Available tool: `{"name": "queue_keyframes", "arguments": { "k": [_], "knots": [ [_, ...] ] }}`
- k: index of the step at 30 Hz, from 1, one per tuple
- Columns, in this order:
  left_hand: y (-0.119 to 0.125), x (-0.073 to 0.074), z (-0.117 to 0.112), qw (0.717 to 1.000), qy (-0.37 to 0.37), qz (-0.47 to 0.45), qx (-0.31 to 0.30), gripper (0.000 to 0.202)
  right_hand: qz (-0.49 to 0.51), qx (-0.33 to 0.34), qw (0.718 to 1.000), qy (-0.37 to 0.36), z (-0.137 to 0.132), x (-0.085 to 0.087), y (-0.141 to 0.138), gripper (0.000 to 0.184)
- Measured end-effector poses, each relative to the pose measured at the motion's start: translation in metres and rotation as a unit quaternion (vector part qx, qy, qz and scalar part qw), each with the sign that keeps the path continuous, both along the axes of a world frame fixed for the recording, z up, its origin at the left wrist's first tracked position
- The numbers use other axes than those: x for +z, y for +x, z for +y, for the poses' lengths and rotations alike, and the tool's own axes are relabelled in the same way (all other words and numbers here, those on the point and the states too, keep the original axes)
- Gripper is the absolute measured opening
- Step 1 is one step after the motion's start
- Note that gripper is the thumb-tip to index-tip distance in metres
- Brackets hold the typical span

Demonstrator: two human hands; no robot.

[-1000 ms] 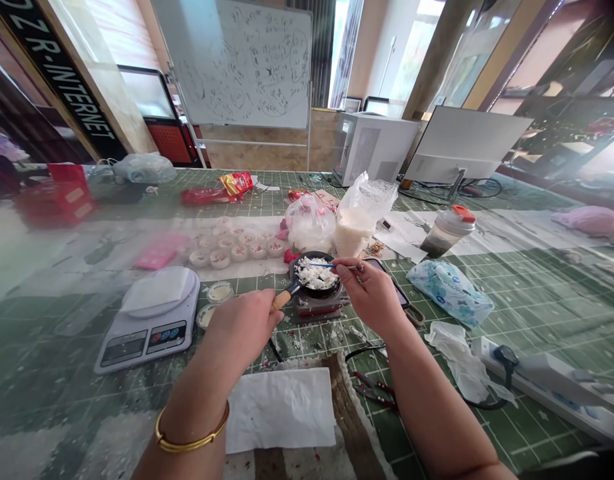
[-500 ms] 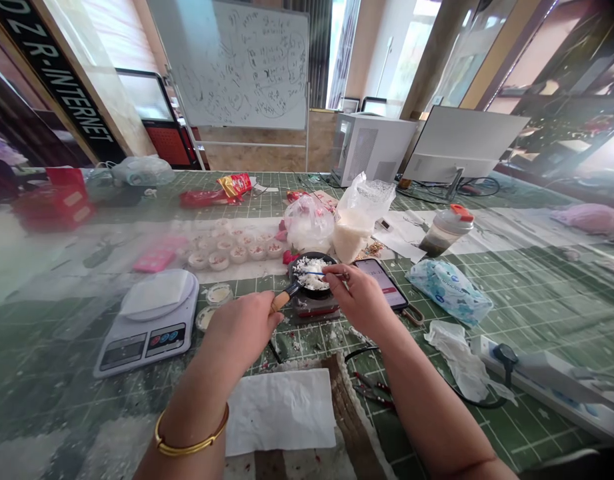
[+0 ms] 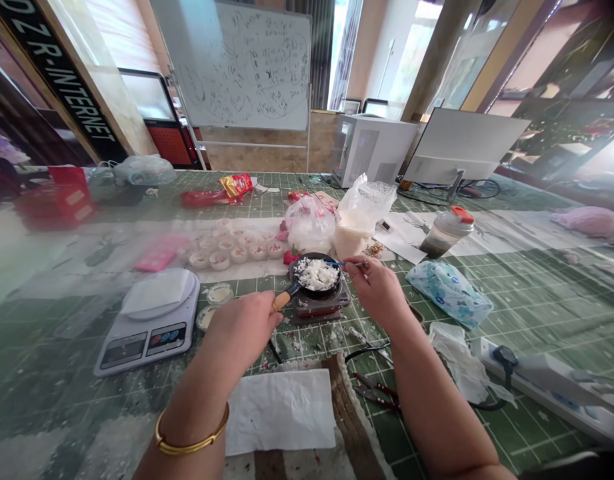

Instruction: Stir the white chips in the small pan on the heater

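My left hand (image 3: 247, 328) is closed around the wooden handle (image 3: 281, 302) of a small black frying pan (image 3: 335, 288). White flakes or chunks (image 3: 314, 275) fill the pan, which rests on a small hot plate (image 3: 317, 308). In my right hand (image 3: 375, 288), pinched between the fingers, is a thin blue stick (image 3: 337, 263); its tip lies at the pan's right rim, over the white pieces. A gold bangle (image 3: 191, 443) circles my left wrist. Behind the pan stand a clear bag of pale granules (image 3: 351, 233) and a knotted plastic bag (image 3: 309, 223).
A kitchen scale (image 3: 149, 320) stands left, with several small filled cups (image 3: 239, 253) behind it. To the right are a wipes pack (image 3: 451, 292), a shaker bottle (image 3: 445, 233) and a power strip (image 3: 547, 387). Pliers (image 3: 377, 392) and a white paper sheet (image 3: 281, 410) lie in front.
My right hand has moved right with the blue stick, from the pan's middle to its right rim, now covering the phone. The white pieces look more spread out. My left hand stays put.
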State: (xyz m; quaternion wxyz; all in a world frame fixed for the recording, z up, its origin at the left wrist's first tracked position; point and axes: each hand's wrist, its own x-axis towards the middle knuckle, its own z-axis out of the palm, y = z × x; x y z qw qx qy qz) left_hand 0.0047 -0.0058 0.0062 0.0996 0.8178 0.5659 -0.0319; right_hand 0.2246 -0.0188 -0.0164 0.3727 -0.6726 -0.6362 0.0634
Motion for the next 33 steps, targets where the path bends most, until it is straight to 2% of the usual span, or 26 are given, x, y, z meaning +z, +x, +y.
{"name": "queue_keyframes", "arguments": {
  "k": [3, 8, 12, 14, 17, 22, 27, 30, 33],
  "knots": [
    [0.0, 0.0, 0.0, 1.0, -0.001, -0.002, 0.0, 0.022, 0.01, 0.037, 0.999, -0.023, 0.003, -0.002, -0.002, 0.03],
    [0.0, 0.0, 0.0, 1.0, -0.01, -0.005, 0.0, 0.025, 0.025, 0.006, 0.999, 0.02, 0.006, -0.005, -0.008, 0.032],
    [0.0, -0.002, 0.0, 1.0, -0.001, 0.005, 0.0, 0.025, 0.039, 0.063, 0.997, -0.001, 0.01, -0.01, -0.012, 0.031],
    [-0.001, -0.003, 0.001, 1.0, 0.005, 0.007, -0.004, 0.025, 0.043, 0.062, 0.997, 0.003, 0.01, -0.011, -0.013, 0.03],
    [-0.001, -0.004, 0.001, 1.0, 0.012, 0.007, -0.009, 0.024, 0.041, 0.049, 0.998, 0.022, 0.009, -0.011, -0.016, 0.031],
    [-0.002, -0.003, 0.001, 1.0, 0.008, 0.003, -0.008, 0.024, 0.017, 0.101, 0.995, -0.008, 0.002, -0.004, -0.021, 0.029],
    [-0.003, -0.002, 0.002, 1.0, 0.022, -0.007, -0.018, 0.023, 0.014, 0.048, 0.999, -0.003, -0.009, 0.008, -0.011, 0.027],
    [-0.003, -0.002, 0.002, 1.0, 0.016, -0.01, -0.014, 0.023, 0.004, 0.036, 0.999, -0.03, -0.011, 0.011, -0.002, 0.026],
    [-0.003, -0.001, 0.002, 1.0, 0.013, -0.013, -0.014, 0.023, 0.018, 0.011, 1.0, -0.011, -0.013, 0.012, 0.003, 0.027]
  ]
}}
